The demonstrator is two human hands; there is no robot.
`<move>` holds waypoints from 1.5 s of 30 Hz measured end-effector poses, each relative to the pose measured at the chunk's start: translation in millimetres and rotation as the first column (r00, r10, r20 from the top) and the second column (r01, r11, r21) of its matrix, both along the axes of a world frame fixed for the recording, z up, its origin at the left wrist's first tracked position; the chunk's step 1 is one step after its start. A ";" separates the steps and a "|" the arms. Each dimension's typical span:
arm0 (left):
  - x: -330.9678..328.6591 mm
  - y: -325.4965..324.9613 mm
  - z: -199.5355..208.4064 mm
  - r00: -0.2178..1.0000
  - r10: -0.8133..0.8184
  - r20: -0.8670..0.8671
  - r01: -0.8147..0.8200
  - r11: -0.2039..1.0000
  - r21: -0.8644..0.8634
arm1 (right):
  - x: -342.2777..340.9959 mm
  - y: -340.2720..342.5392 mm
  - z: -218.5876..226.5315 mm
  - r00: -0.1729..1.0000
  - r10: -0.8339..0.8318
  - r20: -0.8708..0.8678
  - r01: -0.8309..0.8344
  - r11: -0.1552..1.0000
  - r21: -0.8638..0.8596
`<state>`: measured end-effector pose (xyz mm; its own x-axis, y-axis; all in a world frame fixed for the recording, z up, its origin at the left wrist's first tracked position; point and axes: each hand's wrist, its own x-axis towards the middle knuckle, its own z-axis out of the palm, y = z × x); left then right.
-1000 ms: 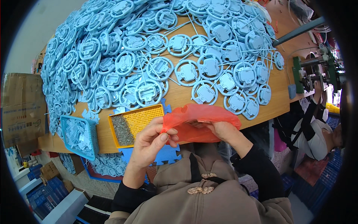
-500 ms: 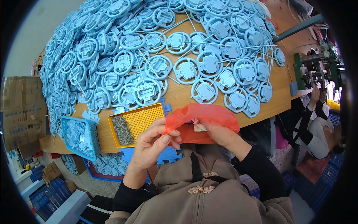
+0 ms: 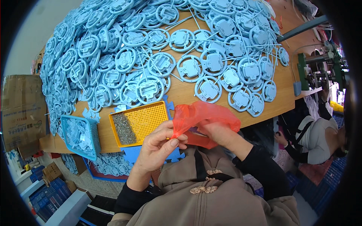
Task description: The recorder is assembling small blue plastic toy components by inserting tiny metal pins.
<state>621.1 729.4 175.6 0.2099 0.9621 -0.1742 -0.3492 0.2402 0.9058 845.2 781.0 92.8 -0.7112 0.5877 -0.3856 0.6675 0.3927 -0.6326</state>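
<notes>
A thin red plastic bag (image 3: 192, 113) is held up in front of my body, just off the table's near edge. My left hand (image 3: 157, 145) pinches the bag's gathered left part between thumb and fingers. My right hand (image 3: 223, 135) reaches into the bag from the right, and its fingers are hidden by the red film. Left of my left hand lies a yellow perforated tray (image 3: 149, 118) with small metal screws (image 3: 123, 129) heaped at its left end. Under it shows a blue foam mat (image 3: 132, 153).
Light-blue round wheel-shaped plastic parts (image 3: 151, 89) are piled over the wooden table (image 3: 277, 107). A blue basket (image 3: 97, 137) of small blue pieces stands at the left, by a cardboard box (image 3: 22, 109). At the right are a green machine (image 3: 303, 71) and another person (image 3: 320, 139).
My right hand has gone deeper into the bag; a pale thing at its fingertips is now hidden. My left hand's pinch has moved slightly right. The other person's arm has lowered.
</notes>
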 end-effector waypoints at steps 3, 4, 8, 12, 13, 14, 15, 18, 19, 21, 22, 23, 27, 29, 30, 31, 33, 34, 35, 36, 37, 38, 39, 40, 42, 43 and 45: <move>-0.4 1.9 2.0 1.000 -0.006 -0.013 0.006 1.000 -0.003 | -8.1 -7.2 -4.8 0.991 0.133 -0.019 -0.126 0.967 0.223; -0.7 2.8 2.2 1.000 -0.005 0.004 0.005 1.000 0.008 | -10.4 -9.8 -6.3 0.974 0.214 -0.075 -0.177 0.924 0.340; -1.9 2.2 4.0 0.999 0.010 0.032 -0.010 1.000 -0.013 | -10.9 -15.0 -26.9 0.984 0.018 -0.177 0.009 0.989 0.150; -4.6 3.3 4.4 0.998 -0.003 0.061 0.004 1.000 -0.006 | -6.3 -15.8 -42.7 0.885 -0.323 -0.335 0.246 0.936 -0.253; -3.7 3.7 4.9 0.998 0.001 0.070 0.000 1.000 -0.009 | -4.8 -16.4 -44.0 0.842 -0.412 -0.348 0.289 0.890 -0.354; -2.7 3.8 5.4 0.997 0.003 0.079 -0.003 1.000 -0.012 | -3.5 -17.4 -44.1 0.792 -0.500 -0.350 0.325 0.831 -0.451; -1.7 4.2 5.1 0.997 0.003 0.080 -0.002 1.000 -0.012 | -4.2 -16.8 -35.1 0.793 -0.500 -0.349 0.325 0.831 -0.451; -0.3 5.5 5.2 0.997 -0.005 0.073 0.003 1.000 0.018 | -7.0 -15.0 -12.3 1.000 0.013 0.018 -0.014 0.997 0.073; 0.5 4.5 5.1 0.998 -0.024 0.061 0.025 1.000 0.000 | -4.6 -15.5 -17.3 0.997 -0.080 -0.023 0.083 0.989 0.119; 1.7 2.9 5.9 0.998 -0.048 0.049 0.049 0.999 -0.019 | -2.8 -16.3 -19.3 0.982 -0.174 -0.068 0.183 0.970 0.158; 1.9 2.2 7.2 0.997 -0.039 0.064 0.041 0.999 -0.029 | -2.7 -15.9 -17.6 0.973 -0.205 -0.108 0.218 0.969 0.119; 2.0 1.7 8.6 0.997 -0.029 0.078 0.032 0.999 -0.039 | -2.8 -14.8 -14.9 0.960 -0.237 -0.148 0.250 0.965 0.078; -3.0 4.8 9.0 0.992 0.026 0.123 -0.019 0.998 -0.055 | -3.2 0.5 1.6 0.888 -0.357 -0.289 0.345 0.934 -0.091; -5.7 7.2 7.0 0.993 0.025 0.116 -0.021 0.999 -0.038 | -6.0 10.8 12.2 0.838 -0.416 -0.352 0.376 0.909 -0.178; -6.0 7.8 6.4 0.993 0.022 0.112 -0.020 0.999 -0.026 | -6.9 14.9 16.6 0.810 -0.447 -0.379 0.389 0.894 -0.223; -5.6 8.4 6.9 0.994 0.022 0.111 -0.020 0.999 -0.026 | -7.6 18.6 20.4 0.780 -0.479 -0.403 0.400 0.876 -0.269; -3.4 9.8 9.1 0.995 0.041 0.085 -0.038 0.999 -0.039 | -8.2 24.3 26.6 0.713 -0.545 -0.442 0.416 0.836 -0.359; -2.1 10.3 9.6 0.995 0.039 0.087 -0.036 0.999 -0.040 | -8.2 26.0 28.5 0.677 -0.577 -0.457 0.421 0.813 -0.403; -0.6 10.7 9.8 0.994 0.042 0.097 -0.038 0.998 -0.045 | -8.2 26.9 29.2 0.639 -0.609 -0.470 0.423 0.788 -0.446; 0.8 11.2 10.0 0.993 0.047 0.105 -0.042 0.998 -0.051 | -8.2 27.6 27.9 0.639 -0.609 -0.470 0.423 0.788 -0.447; 1.7 11.5 10.1 0.993 0.048 0.105 -0.043 0.998 -0.051 | -8.4 28.0 25.8 0.804 -0.424 -0.418 0.435 0.897 -0.074; 2.5 11.6 10.2 0.993 0.056 0.106 -0.050 0.997 -0.053 | -8.5 28.2 24.0 0.927 -0.257 -0.273 0.336 0.892 0.302; 2.4 12.1 9.8 0.992 0.063 0.108 -0.057 0.997 -0.054 | -8.2 28.1 23.0 0.927 -0.256 -0.273 0.336 0.892 0.303; 2.2 13.3 9.0 0.992 0.064 0.107 -0.058 0.997 -0.054 | -6.5 27.8 22.1 0.934 -0.316 -0.169 0.347 0.914 0.211; 1.8 16.9 6.8 0.996 0.065 0.060 -0.063 0.998 -0.026 | -0.5 28.6 18.2 0.931 -0.361 -0.058 0.365 0.923 0.118; 1.6 18.8 5.7 0.996 0.065 0.061 -0.063 0.998 -0.027 | 4.4 30.7 14.5 0.930 -0.346 -0.126 0.363 0.918 0.160; 1.1 21.8 2.9 0.999 0.052 0.000 -0.051 0.997 -0.059 | 8.1 37.4 16.6 0.937 -0.313 -0.155 0.341 0.916 0.212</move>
<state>622.2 751.3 178.5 0.1606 0.9597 -0.2306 -0.3636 0.2747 0.8901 853.3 818.4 109.4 -0.4952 0.8579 -0.1371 0.7113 0.3097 -0.6310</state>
